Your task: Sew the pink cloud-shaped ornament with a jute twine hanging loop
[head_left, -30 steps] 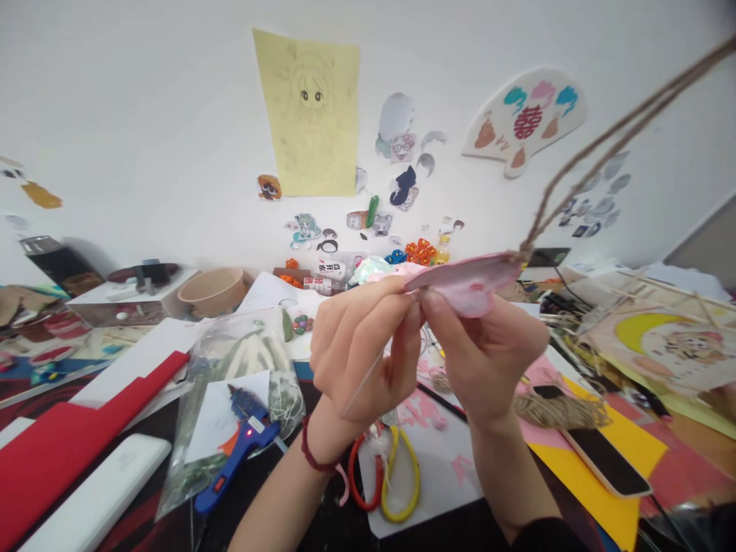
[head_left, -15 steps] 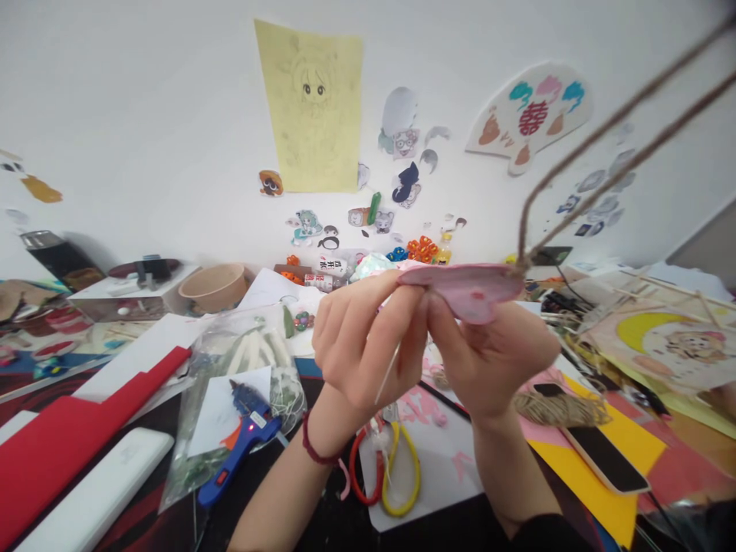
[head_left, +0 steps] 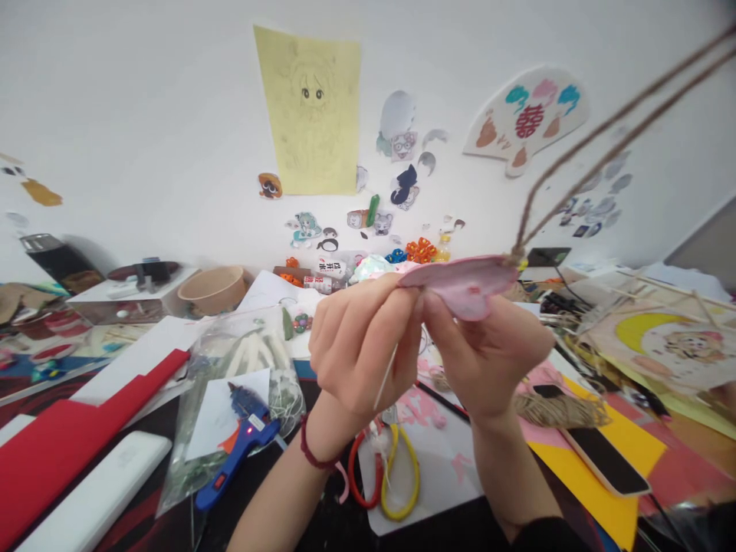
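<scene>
Both hands hold up a pink flat piece [head_left: 471, 280] with scalloped edges, seen nearly edge-on; its material I cannot make out. My left hand [head_left: 362, 341] pinches its left end, and a thin white strand [head_left: 385, 376] hangs from those fingers. My right hand [head_left: 488, 349] grips it from below, thumb against its near face beside the left fingertips. A brown twine [head_left: 598, 161] is tied at the piece's right end and runs up to the right. Below the hands, scissors [head_left: 415, 471] with red and yellow handles lie on white paper [head_left: 442, 491].
A blue glue gun [head_left: 244, 445] lies on a plastic bag [head_left: 178, 452] at left, beside red sheets [head_left: 86, 429] and a white box [head_left: 103, 491]. At right are a twine bundle [head_left: 560, 410], a phone [head_left: 609, 460] and yellow paper [head_left: 552, 475]. Drawings hang on the wall.
The pink piece has tilted slightly, its right end a little higher. The two lines of twine run closer together. Both hands keep their grip and have barely shifted left.
</scene>
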Motion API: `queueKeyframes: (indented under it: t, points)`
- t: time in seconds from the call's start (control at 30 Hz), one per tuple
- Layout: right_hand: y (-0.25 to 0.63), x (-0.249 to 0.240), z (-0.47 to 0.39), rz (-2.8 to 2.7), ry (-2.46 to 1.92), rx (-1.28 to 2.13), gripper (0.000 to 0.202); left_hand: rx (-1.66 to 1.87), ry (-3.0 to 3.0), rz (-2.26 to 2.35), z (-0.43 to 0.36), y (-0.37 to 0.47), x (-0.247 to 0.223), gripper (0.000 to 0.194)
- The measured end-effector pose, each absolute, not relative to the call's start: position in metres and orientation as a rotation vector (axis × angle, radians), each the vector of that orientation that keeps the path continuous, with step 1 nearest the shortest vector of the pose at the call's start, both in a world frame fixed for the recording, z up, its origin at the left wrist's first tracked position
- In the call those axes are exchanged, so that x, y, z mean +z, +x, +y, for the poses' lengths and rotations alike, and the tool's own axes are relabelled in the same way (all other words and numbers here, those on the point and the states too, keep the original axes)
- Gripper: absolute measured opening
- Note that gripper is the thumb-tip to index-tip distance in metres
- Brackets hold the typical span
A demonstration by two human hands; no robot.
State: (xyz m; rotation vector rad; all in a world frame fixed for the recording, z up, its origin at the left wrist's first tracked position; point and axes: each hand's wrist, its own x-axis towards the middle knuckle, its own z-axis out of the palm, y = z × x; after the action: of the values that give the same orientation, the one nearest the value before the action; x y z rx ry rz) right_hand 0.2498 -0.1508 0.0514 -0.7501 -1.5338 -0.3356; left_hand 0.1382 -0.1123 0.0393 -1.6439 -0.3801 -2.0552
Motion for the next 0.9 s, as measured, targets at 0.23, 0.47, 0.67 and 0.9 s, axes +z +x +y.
queueKeyframes:
  t: [0.23,0.47,0.67,0.9]
  points:
    - [0.2517,0.0482,-0.1501,-1.469,-0.692,-0.237,0.024,-2.08,-1.68,-0.409,-0.1155,0.1385,0.0401,0.012]
    - [0.2527,0.0446,-0.1452,-1.407,-0.574,0.0,0.02,-2.122,-1.716,-0.407,-0.1182,0.1379,0.0417,0.009]
    - [0.2513,0.0454,-0.1462,-1.397,-0.578,0.043,0.02,-2.155,-1.705,-0.332,-0.1138,0.1386,0.0403,0.01]
    - [0.2506,0.046,-0.1478,-1.399,-0.624,0.006,0.023,-2.193,-1.693,-0.243,-0.1126,0.1388,0.0399,0.012]
